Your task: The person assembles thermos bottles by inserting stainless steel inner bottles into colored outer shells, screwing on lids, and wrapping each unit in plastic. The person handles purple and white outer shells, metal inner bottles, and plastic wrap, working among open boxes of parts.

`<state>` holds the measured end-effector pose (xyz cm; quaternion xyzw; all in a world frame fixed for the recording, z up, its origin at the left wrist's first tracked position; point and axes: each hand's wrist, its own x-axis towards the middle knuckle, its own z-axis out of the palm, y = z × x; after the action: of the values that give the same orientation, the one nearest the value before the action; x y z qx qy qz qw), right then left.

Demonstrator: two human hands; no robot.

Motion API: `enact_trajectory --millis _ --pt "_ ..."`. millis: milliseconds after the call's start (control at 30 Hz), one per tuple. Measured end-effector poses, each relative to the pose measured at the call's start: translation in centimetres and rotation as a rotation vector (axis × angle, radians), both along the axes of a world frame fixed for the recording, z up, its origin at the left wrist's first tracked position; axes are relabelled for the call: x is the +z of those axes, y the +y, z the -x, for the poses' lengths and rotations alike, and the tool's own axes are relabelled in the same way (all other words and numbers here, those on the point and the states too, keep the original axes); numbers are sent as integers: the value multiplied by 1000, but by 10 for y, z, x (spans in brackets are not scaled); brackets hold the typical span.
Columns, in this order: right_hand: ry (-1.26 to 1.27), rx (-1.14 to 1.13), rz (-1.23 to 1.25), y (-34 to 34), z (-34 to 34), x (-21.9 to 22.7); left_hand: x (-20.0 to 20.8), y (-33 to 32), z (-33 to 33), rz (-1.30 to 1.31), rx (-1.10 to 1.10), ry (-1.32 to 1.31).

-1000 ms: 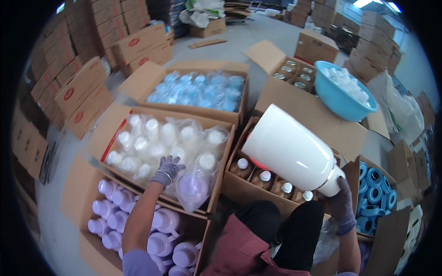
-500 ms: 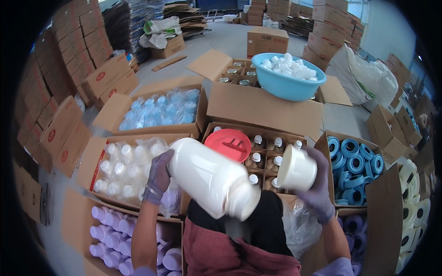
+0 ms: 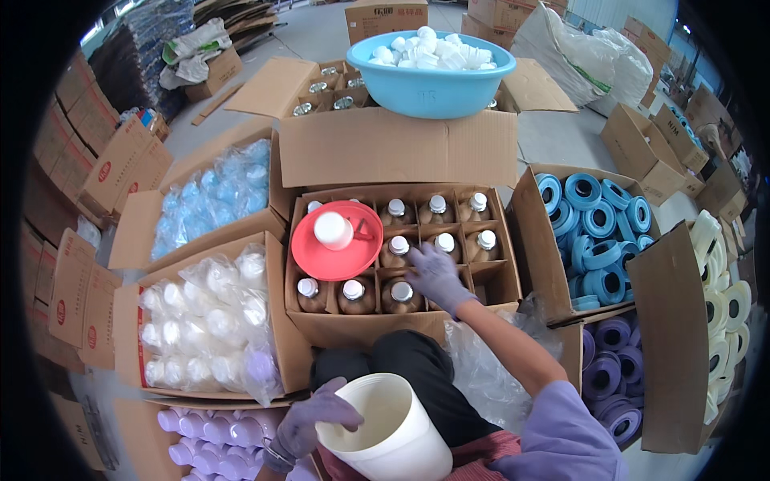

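My left hand [image 3: 317, 413], in a grey-purple glove, grips the rim of a large white plastic container [image 3: 401, 441]. Its thumb is over the wide opening, and the container stands tilted in my lap. My gloved right hand [image 3: 439, 276] reaches over the divided carton [image 3: 377, 325], fingers stretched among the capped bottles. A bottle [image 3: 443, 244] is just beyond its fingertips; whether they touch is unclear. The compartment beneath this hand is partly hidden. A red round plate [image 3: 317, 263] lies on the carton's left side, carrying a small white cup-shaped piece [image 3: 333, 230].
Cartons surround me: bagged white parts [image 3: 196, 337] and blue parts [image 3: 216, 192] at left, purple bottle-shaped parts [image 3: 212, 449] lower left, blue rings [image 3: 597, 216] and purple rings [image 3: 618, 369] right, cream rings [image 3: 714, 313] far right. A blue basin [image 3: 433, 88] of white caps stands behind.
The white container has come down to my lap with its opening up. My right hand has let go of the white cup-shaped part and reached to the bottles. A white piece now sits on the red plate.
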<state>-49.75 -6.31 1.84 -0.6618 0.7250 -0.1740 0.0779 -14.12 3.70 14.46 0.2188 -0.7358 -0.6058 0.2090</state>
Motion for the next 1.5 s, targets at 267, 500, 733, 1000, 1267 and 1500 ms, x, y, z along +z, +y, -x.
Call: enact_trajectory --millis 267,500,733,1000,1267,1500 --pt "103 118 -249 56 69 -40 23 -50 98 -142 374 45" --pt "92 264 489 94 34 178 -41 -115 138 -734 70 137" --pt "22 709 668 160 -16 197 8 -137 148 -931 83 562" --pt "-731 311 276 279 -14 107 75 -6 74 139 362 -101" --pt "-632 419 210 383 -70 69 -3 116 -71 -381 603 -148" --pt "-1264 625 148 271 -107 135 -86 150 -80 -379 889 -26"
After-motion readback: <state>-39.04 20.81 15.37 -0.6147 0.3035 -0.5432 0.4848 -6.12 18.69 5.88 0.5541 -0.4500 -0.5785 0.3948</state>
